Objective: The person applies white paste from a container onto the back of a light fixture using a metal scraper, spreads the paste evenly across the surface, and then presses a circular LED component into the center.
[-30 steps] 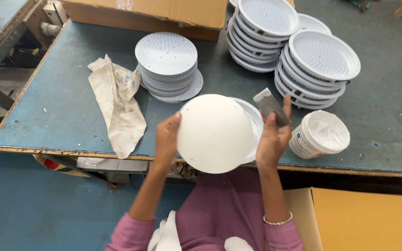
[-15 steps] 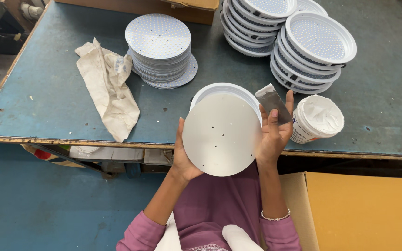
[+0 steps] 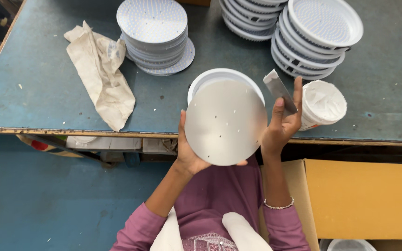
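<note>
**Handling the flat disc over the bench edge**

We hold a thin, round, off-white metal disc (image 3: pixel 225 122) with small holes upright in front of us, just above the near edge of the blue-grey workbench (image 3: pixel 47 100). Our left hand (image 3: pixel 188 151) grasps it by the lower left rim, thumb on the facing side. Our right hand (image 3: pixel 282 125) steadies the right rim with the palm and at the same time grips a flat grey metal scraper blade (image 3: pixel 279 90) between thumb and fingers.

We judge the disc to be light, stiff and smooth, so it may slip through the fingers and could bend if squeezed across its face. Hold it by the rim, at opposite points, as the hands do now.

Directly behind the disc, on the bench, lies a white round plastic housing (image 3: pixel 212 76), mostly hidden. To the right of the disc stands an open white tub of white paste (image 3: pixel 322 103), just beyond the right fingers. Farther back right of the disc are stacks of white dished housings (image 3: pixel 319 35); back left is a stack of flat perforated discs (image 3: pixel 154 32). Left of the disc lies a crumpled beige cloth (image 3: pixel 101 74). Below right of the disc stands an open brown cardboard carton (image 3: pixel 364 195).

The tub stands closest to the right hand; the path to the housing is otherwise unobstructed.
</note>
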